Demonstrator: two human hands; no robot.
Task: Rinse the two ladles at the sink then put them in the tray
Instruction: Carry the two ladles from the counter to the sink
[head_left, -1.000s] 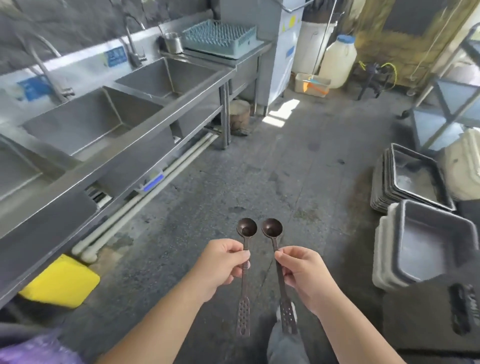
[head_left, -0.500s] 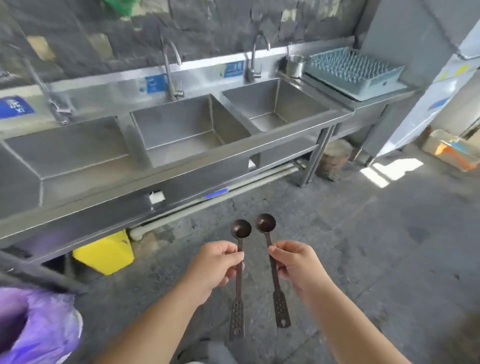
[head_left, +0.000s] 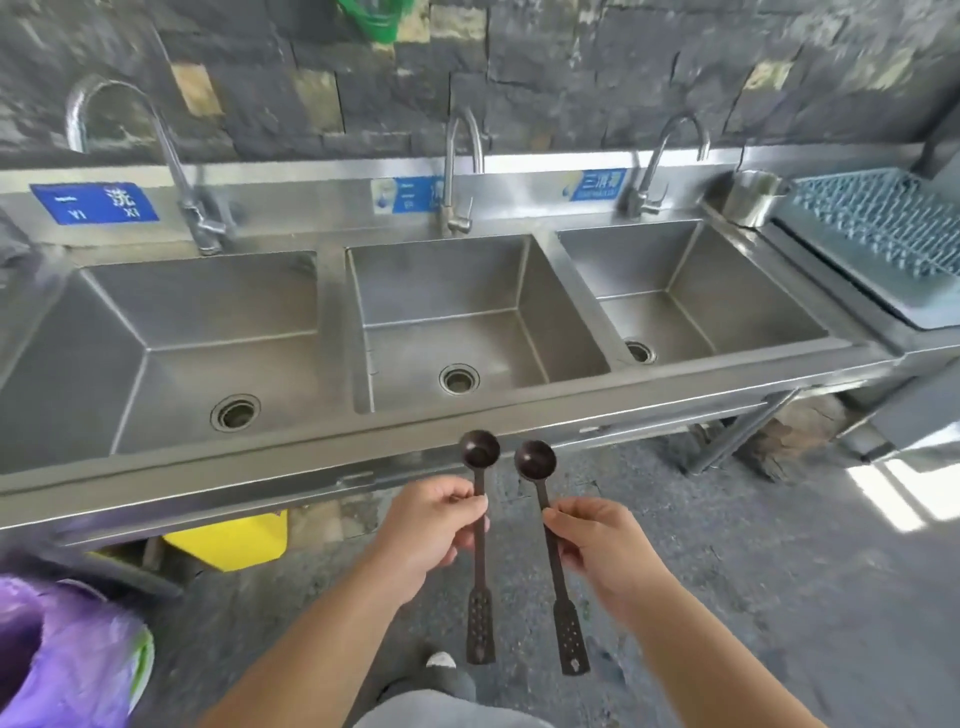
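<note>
I hold two small dark brown ladles upright, bowls up and perforated handle ends hanging down. My left hand (head_left: 434, 525) is shut on the left ladle (head_left: 479, 451) at mid-handle. My right hand (head_left: 602, 545) is shut on the right ladle (head_left: 535, 461) the same way. Both ladles are just in front of the front rim of a steel three-basin sink (head_left: 467, 421), below its middle basin (head_left: 467, 322). A blue-grey rack tray (head_left: 878, 244) lies on the counter at the far right.
Each basin has a gooseneck tap; the middle tap (head_left: 460, 161) is straight ahead. A steel cup (head_left: 750, 200) stands beside the tray. A yellow bin (head_left: 234, 540) sits under the sink. A purple bag (head_left: 62, 654) is at lower left. Grey concrete floor lies to the right.
My view has swung left and come nearer, so the three-basin sink now faces me squarely. Both hands keep the same hold on the ladles.
</note>
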